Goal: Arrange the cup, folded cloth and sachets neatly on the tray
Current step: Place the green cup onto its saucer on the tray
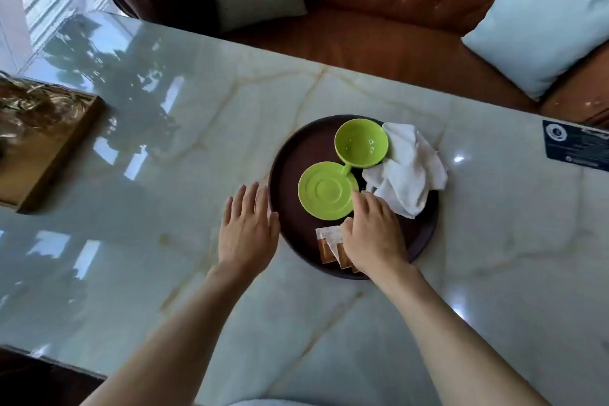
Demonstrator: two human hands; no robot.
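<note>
A round dark brown tray (290, 161) lies on the marble table. A green cup (361, 142) stands at its far side, and a green saucer (326, 190) lies just in front of the cup. A white cloth (407, 171), crumpled and loose, hangs over the tray's right rim. Brown and white sachets (329, 245) lie overlapping at the near side of the tray. My right hand (374, 234) rests over the sachets, fingers spread toward the saucer, covering some of them. My left hand (248, 227) lies flat and open on the table, touching the tray's left rim.
The glossy marble table (164, 175) holds a wooden tray with a gold ornament (43, 142) at the left and a dark blue card (575, 148) at the right edge. A brown leather sofa (412, 10) with pale cushions stands behind the table.
</note>
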